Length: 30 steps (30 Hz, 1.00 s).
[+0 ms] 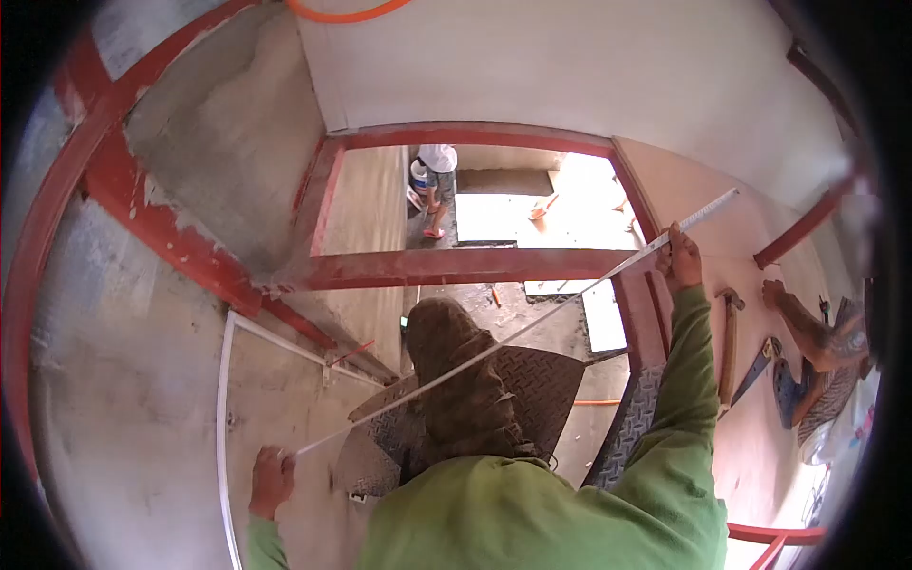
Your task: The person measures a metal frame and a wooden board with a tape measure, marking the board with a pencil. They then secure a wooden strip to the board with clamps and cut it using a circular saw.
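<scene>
A pale tape measure blade stretches diagonally across the view, above my bent knee in brown trousers. My left hand, lower left beside the grey wall, is closed around its lower end; whether the case is in that hand is hidden. Higher up on the right, my right hand pinches the blade near a red steel post, and a marked length of it sticks out past the fingers. A hammer and a handsaw lie on the plywood board to the right of my right arm.
Red steel beams frame an opening onto a lower floor with white tiles and a person by a bucket. Checkered steel plate surrounds my leg. Another person's arm reaches in at right. White trim borders the left wall.
</scene>
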Each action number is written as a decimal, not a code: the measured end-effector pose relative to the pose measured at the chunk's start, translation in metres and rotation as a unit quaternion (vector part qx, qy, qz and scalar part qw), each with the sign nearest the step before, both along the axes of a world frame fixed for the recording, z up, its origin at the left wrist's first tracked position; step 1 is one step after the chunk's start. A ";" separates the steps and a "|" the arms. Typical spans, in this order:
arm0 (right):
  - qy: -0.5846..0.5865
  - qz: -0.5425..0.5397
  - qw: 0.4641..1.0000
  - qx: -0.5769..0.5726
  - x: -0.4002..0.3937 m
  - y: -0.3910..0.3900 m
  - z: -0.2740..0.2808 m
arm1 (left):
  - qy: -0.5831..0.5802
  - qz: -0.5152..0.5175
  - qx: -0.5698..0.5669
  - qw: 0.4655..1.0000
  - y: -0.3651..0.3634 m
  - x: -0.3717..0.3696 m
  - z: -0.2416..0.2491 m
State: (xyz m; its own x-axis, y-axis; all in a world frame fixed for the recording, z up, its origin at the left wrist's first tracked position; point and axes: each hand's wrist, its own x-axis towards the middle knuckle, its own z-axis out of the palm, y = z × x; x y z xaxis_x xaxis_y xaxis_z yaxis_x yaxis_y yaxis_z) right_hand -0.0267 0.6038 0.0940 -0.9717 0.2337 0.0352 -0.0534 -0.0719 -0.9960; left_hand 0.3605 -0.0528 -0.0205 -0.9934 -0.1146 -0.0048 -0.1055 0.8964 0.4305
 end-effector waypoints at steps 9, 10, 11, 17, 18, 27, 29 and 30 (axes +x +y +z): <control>-0.031 0.088 0.992 -0.089 -0.103 0.021 -0.049 | -0.107 0.107 -0.106 0.983 -0.068 0.054 -0.048; -0.069 0.084 0.991 -0.076 -0.118 0.004 -0.047 | -0.261 0.194 -0.021 0.945 -0.055 0.037 -0.017; -0.057 0.047 0.994 -0.086 -0.122 -0.026 -0.036 | -0.261 0.191 -0.022 0.946 -0.047 0.022 0.006; -0.042 0.015 0.971 -0.235 -0.223 -0.105 -0.054 | -0.040 -0.018 0.112 0.993 0.016 -0.041 0.086; -0.047 0.028 0.971 -0.231 -0.238 -0.115 -0.061 | -0.037 -0.019 0.106 0.994 0.024 -0.055 0.093; -0.085 0.079 0.941 -0.317 -0.347 -0.172 -0.116 | 0.058 0.032 0.185 0.981 0.110 -0.178 0.118; -0.084 0.080 0.932 -0.342 -0.369 -0.166 -0.127 | -0.020 0.238 0.395 0.887 0.123 -0.201 0.126; -0.086 0.082 0.932 -0.343 -0.375 -0.164 -0.127 | -0.019 0.241 0.394 0.887 0.127 -0.211 0.127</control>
